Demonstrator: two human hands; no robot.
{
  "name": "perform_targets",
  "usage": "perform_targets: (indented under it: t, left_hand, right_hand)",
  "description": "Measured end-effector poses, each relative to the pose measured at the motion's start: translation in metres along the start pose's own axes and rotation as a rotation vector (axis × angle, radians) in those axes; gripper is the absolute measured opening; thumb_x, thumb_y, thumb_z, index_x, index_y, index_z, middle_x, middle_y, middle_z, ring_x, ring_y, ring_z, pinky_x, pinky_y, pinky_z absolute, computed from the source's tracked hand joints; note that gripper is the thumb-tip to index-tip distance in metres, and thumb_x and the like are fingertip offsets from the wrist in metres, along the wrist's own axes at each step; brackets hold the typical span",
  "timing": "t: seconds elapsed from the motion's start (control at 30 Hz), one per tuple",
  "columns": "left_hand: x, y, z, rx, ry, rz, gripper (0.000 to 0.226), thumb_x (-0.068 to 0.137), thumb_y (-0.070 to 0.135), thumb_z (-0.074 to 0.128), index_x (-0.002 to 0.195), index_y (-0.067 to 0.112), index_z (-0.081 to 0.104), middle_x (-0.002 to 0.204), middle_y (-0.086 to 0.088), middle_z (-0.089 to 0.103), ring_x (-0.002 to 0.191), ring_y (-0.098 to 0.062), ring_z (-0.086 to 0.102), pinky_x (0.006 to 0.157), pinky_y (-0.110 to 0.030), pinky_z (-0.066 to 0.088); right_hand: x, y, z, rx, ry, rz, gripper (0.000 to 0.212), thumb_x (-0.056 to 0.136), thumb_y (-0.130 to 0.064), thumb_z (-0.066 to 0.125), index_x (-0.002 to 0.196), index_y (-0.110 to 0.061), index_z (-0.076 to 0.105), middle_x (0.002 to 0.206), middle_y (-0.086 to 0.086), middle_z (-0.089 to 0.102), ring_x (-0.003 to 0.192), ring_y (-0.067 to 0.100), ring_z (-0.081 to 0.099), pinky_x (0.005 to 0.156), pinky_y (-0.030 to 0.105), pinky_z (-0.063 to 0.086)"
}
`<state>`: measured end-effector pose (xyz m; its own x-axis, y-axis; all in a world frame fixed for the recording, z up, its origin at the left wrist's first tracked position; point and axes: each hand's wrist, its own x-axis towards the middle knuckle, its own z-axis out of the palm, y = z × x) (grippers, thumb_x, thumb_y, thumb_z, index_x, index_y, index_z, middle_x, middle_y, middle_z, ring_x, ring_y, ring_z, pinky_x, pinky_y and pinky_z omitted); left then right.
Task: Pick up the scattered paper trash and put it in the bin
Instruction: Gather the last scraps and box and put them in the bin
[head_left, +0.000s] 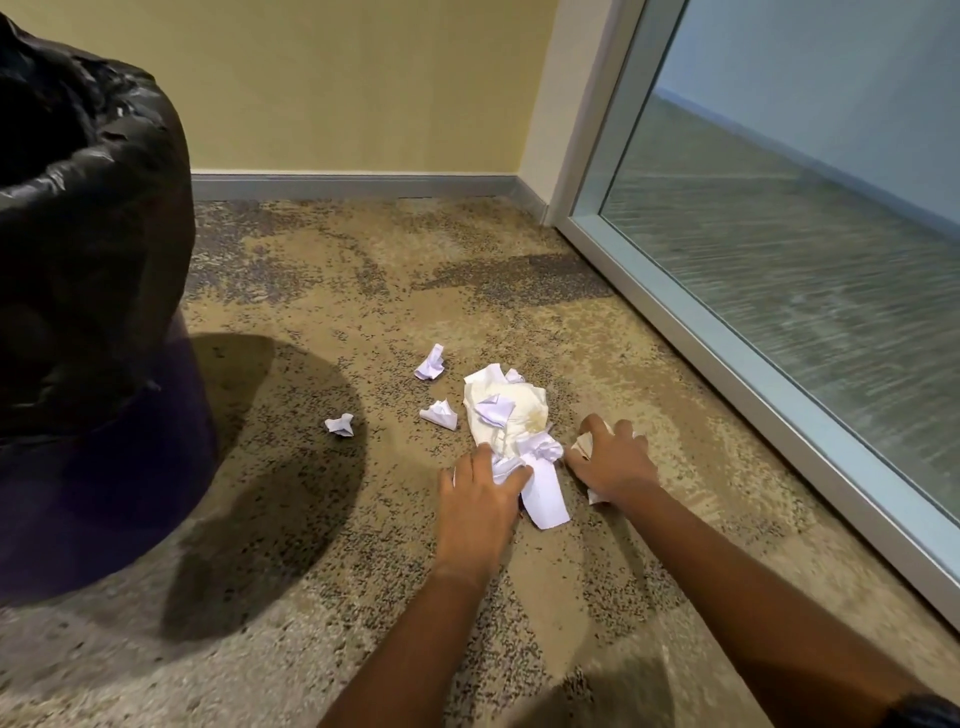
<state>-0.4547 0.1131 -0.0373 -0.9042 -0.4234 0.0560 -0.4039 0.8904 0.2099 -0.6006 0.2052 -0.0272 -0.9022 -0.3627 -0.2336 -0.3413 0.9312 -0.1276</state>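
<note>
The fingers of the left hand curl down over a crumpled white paper, with the thumb closing on it from the side. A flat white strip sticks out from under that wad and lies on the carpet between the two hands. The fingers of the right hand are bent and spread like a claw over a small paper scrap, which shows between thumb and forefinger. Another bit of paper peeks out under the heel of that hand.

Just beyond the hands, touching the crumpled white paper, lies a cream sheet, rumpled and stained. A pale wad sits on top of it. Three more loose pieces lie on the carpet to the left: one wad just beside the cream sheet, one a little farther back, and one apart from the rest, at the edge of the bin's shadow.

The bin stands well to the left, lined with a black bag that folds down over its rim. A yellow wall with a grey baseboard runs behind, and a glass panel in a pale frame closes the right side.
</note>
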Motion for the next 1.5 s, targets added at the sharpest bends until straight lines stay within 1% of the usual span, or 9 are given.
perform_targets:
  t: [0.13, 0.27, 0.37, 0.53, 0.73, 0.93, 1.03, 1.23, 1.5]
  left_hand:
    - [-0.009, -0.008, 0.004, -0.002, -0.023, 0.03, 0.048, 0.049, 0.02, 0.089, 0.092, 0.03, 0.07, 0.098, -0.013, 0.07, 0.073, -0.024, 0.067, 0.052, -0.031, 0.052]
    - [-0.018, -0.014, 0.001, -0.067, -0.011, 0.011, 0.04, 0.092, 0.008, 0.051, 0.128, 0.024, 0.047, 0.14, -0.015, 0.042, 0.121, -0.029, 0.049, 0.086, -0.033, 0.05]
    - [-0.02, -0.021, -0.008, -0.074, -0.02, -0.051, 0.042, 0.097, 0.009, 0.039, 0.135, 0.026, 0.036, 0.143, -0.011, 0.032, 0.124, -0.027, 0.041, 0.088, -0.032, 0.047]
    - [-0.033, -0.038, -0.021, -0.177, 0.031, -0.163, 0.037, 0.095, 0.013, 0.044, 0.13, 0.026, 0.042, 0.137, -0.009, 0.038, 0.124, -0.026, 0.042, 0.088, -0.03, 0.046]
    - [-0.04, -0.054, -0.052, -0.243, 0.1, -0.289, 0.033, 0.093, 0.01, 0.048, 0.123, 0.023, 0.046, 0.123, -0.007, 0.044, 0.112, -0.025, 0.05, 0.077, -0.032, 0.049]
    - [-0.038, -0.057, -0.094, -0.463, 0.295, -0.332, 0.03, 0.097, 0.014, 0.039, 0.124, 0.018, 0.052, 0.12, -0.012, 0.048, 0.106, -0.03, 0.052, 0.081, -0.037, 0.046]
    - [-0.035, -0.056, -0.126, -0.596, 0.436, -0.314, 0.023, 0.097, 0.016, 0.04, 0.112, 0.019, 0.058, 0.114, -0.01, 0.05, 0.098, -0.027, 0.054, 0.078, -0.033, 0.046]
    - [-0.039, -0.057, -0.218, -0.646, 0.661, -0.25, 0.019, 0.099, 0.018, 0.041, 0.107, 0.018, 0.058, 0.108, -0.004, 0.046, 0.085, -0.014, 0.044, 0.068, -0.026, 0.038]
    - [-0.075, -0.121, -0.332, -0.527, 0.969, -0.349, 0.024, 0.097, 0.015, 0.039, 0.105, 0.016, 0.062, 0.114, -0.014, 0.053, 0.094, -0.026, 0.053, 0.07, -0.021, 0.03]
  right_hand:
    - [-0.029, 0.011, 0.009, -0.094, 0.086, -0.093, 0.046, 0.091, -0.045, 0.034, 0.131, -0.021, 0.034, 0.134, 0.018, 0.039, 0.12, 0.036, 0.041, 0.091, 0.043, 0.043]
    - [-0.057, 0.021, 0.013, -0.118, 0.105, -0.157, 0.056, 0.088, -0.06, 0.026, 0.13, -0.025, 0.035, 0.133, 0.016, 0.042, 0.12, 0.033, 0.042, 0.093, 0.043, 0.042]
    - [-0.079, 0.024, 0.02, -0.221, 0.112, -0.18, 0.084, 0.071, -0.078, 0.004, 0.127, -0.027, 0.039, 0.132, 0.013, 0.045, 0.12, 0.033, 0.045, 0.092, 0.045, 0.044]
    - [-0.095, 0.034, 0.027, -0.293, 0.135, -0.24, 0.046, 0.073, -0.039, 0.071, 0.11, -0.023, 0.048, 0.105, 0.014, 0.066, 0.085, 0.036, 0.064, 0.06, 0.044, 0.055]
    - [-0.119, 0.041, 0.028, -0.175, 0.123, -0.371, 0.043, 0.093, -0.017, 0.042, 0.133, -0.026, 0.031, 0.139, 0.005, 0.036, 0.114, 0.023, 0.044, 0.085, 0.03, 0.045]
    - [-0.131, 0.015, 0.01, 0.227, 0.1, -0.308, 0.042, 0.09, 0.001, 0.035, 0.126, -0.017, 0.046, 0.13, 0.008, 0.048, 0.112, 0.02, 0.05, 0.093, 0.028, 0.042]
    - [-0.134, -0.014, -0.013, 0.388, 0.162, -0.395, 0.033, 0.085, 0.005, 0.043, 0.106, -0.018, 0.053, 0.119, 0.006, 0.056, 0.105, 0.018, 0.052, 0.078, 0.025, 0.038]
    - [-0.159, -0.108, -0.097, 0.86, 0.293, -0.519, 0.025, 0.086, 0.002, 0.048, 0.093, -0.021, 0.055, 0.098, 0.002, 0.06, 0.079, 0.021, 0.059, 0.073, 0.048, 0.056]
    - [-0.216, -0.242, -0.188, 1.317, 0.238, -0.695, 0.034, 0.082, 0.011, 0.048, 0.096, -0.02, 0.049, 0.108, 0.001, 0.046, 0.084, 0.011, 0.052, 0.058, 0.025, 0.06]
